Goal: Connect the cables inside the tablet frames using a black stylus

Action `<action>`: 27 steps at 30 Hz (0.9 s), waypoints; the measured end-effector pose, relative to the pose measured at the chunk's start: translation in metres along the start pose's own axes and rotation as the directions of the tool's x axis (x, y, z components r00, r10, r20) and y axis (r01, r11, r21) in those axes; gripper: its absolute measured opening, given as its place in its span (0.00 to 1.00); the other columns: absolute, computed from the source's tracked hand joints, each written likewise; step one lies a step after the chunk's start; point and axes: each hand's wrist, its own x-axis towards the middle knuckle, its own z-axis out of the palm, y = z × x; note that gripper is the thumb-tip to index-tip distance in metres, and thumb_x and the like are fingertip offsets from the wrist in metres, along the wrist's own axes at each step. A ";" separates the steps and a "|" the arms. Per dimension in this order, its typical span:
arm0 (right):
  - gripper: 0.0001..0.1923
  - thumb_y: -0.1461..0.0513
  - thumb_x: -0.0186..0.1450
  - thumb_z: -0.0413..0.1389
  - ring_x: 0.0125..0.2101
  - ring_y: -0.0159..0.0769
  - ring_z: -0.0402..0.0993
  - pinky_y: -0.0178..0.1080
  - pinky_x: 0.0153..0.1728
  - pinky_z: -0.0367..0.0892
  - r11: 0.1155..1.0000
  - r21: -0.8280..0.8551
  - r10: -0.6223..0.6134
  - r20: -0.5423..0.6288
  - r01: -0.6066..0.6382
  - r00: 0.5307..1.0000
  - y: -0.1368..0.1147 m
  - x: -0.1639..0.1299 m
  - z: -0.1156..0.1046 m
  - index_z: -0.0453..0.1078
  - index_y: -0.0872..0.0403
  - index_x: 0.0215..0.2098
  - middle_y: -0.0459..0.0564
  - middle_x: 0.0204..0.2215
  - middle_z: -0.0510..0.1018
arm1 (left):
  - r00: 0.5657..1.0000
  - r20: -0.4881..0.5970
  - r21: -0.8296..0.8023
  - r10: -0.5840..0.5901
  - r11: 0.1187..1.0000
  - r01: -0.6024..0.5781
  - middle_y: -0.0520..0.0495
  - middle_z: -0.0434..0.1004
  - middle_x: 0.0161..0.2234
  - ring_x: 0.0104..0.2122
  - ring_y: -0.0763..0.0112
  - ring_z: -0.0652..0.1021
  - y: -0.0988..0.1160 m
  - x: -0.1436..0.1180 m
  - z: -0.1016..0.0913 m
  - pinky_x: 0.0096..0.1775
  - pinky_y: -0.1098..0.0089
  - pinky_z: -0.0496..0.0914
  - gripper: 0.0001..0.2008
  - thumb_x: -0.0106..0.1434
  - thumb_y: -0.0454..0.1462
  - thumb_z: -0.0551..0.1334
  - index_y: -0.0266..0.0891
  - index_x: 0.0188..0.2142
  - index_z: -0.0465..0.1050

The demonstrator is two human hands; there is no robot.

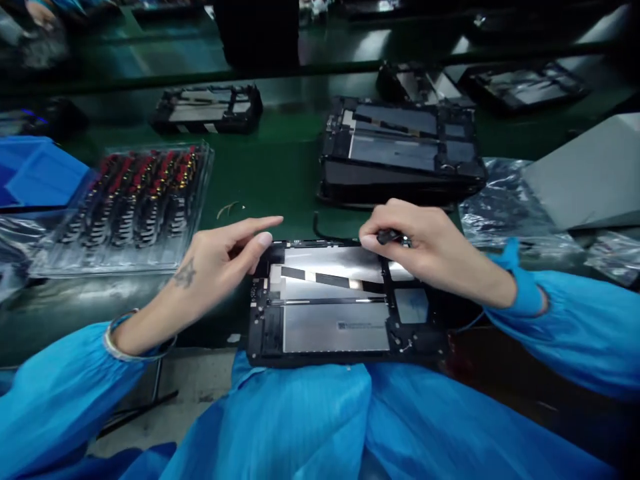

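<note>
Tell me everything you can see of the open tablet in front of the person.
The tablet lies flat, wide side toward the wearer, at the near edge of the green table. Its black, plastic-looking frame surrounds shiny, metal-looking panels; a dark strip slants across the upper one, and the lower bears small print. The left hand is at its far left corner, the right hand over its far right part; contact is unclear.
</note>
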 end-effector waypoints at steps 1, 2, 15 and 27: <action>0.05 0.65 0.67 0.55 0.35 0.37 0.70 0.39 0.36 0.60 0.999 -0.038 0.025 0.064 -0.022 0.998 0.004 -0.005 -0.005 0.72 0.52 0.33 0.48 0.33 0.78 | 1.000 0.013 0.040 0.011 0.999 -0.012 0.55 0.73 0.22 0.20 0.78 0.68 -0.002 0.002 -0.001 0.25 0.76 0.60 0.20 0.73 0.45 0.57 0.41 0.58 0.76; 0.06 0.64 0.67 0.54 0.36 0.38 0.70 0.39 0.35 0.60 0.997 -0.066 0.053 0.121 -0.045 0.991 0.008 -0.008 -0.010 0.72 0.52 0.34 0.48 0.33 0.78 | 0.999 0.026 0.068 0.032 0.997 -0.034 0.55 0.74 0.23 0.20 0.78 0.68 -0.003 0.004 -0.001 0.25 0.76 0.60 0.19 0.73 0.45 0.57 0.42 0.58 0.76; 0.11 0.58 0.68 0.51 0.34 0.39 0.71 0.39 0.33 0.58 0.947 -0.231 0.292 0.345 -0.221 0.892 0.024 -0.006 -0.019 0.74 0.53 0.37 0.51 0.34 0.76 | 0.814 0.211 0.015 0.541 0.831 -0.556 0.45 0.80 0.45 0.44 0.70 0.78 0.000 0.035 0.026 0.45 0.72 0.70 0.11 0.75 0.34 0.55 0.37 0.49 0.76; 0.13 0.57 0.68 0.50 0.32 0.37 0.70 0.38 0.32 0.56 0.925 -0.310 0.325 0.350 -0.219 0.879 0.023 -0.001 -0.017 0.74 0.54 0.37 0.51 0.32 0.75 | 0.730 0.359 0.055 0.581 0.768 -0.638 0.43 0.66 0.65 0.61 0.67 0.71 -0.015 0.036 0.041 0.59 0.68 0.68 0.13 0.77 0.38 0.51 0.40 0.58 0.66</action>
